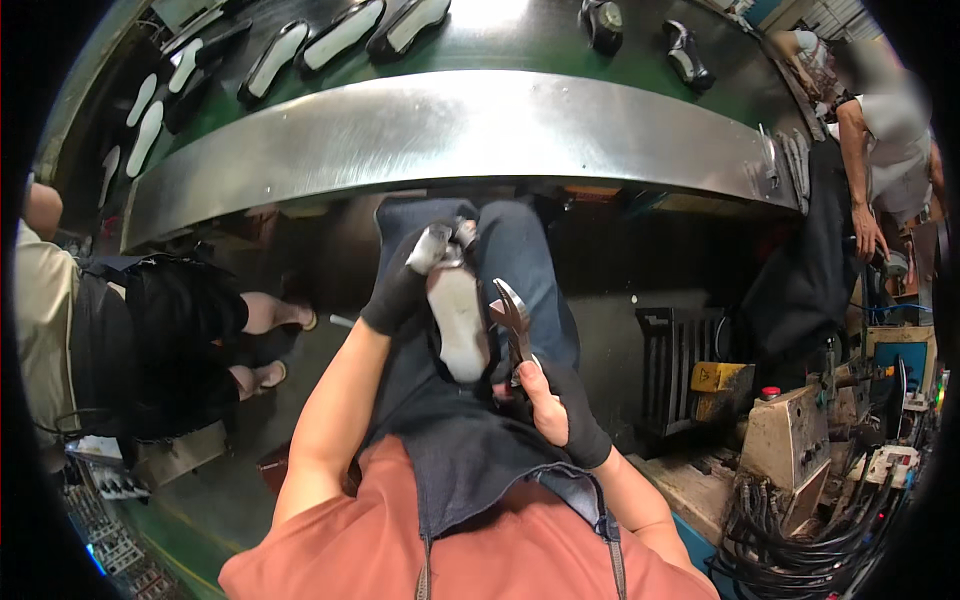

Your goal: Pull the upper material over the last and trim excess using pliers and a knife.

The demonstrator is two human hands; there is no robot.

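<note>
On my lap lies a shoe with its pale, whitish sole (459,325) turned upward and dark material along its edges. My left hand (420,262), in a black glove with light wrapping on the fingers, grips the far end of the shoe. My right hand (553,400), also in a black glove with bare fingertips, closes around the handle of metal lasting pincers (512,312). Their curved head stands just right of the sole, with a small gap between them. Part of the right fingers is hidden behind the handle.
Ahead runs a metal ledge (450,125) beside a green conveyor carrying several shoes (345,37) and pale insoles (147,130). At right stand a machine with a red button (770,393), bundled black cables (795,530) and another person (885,150). Someone else (150,320) sits at left.
</note>
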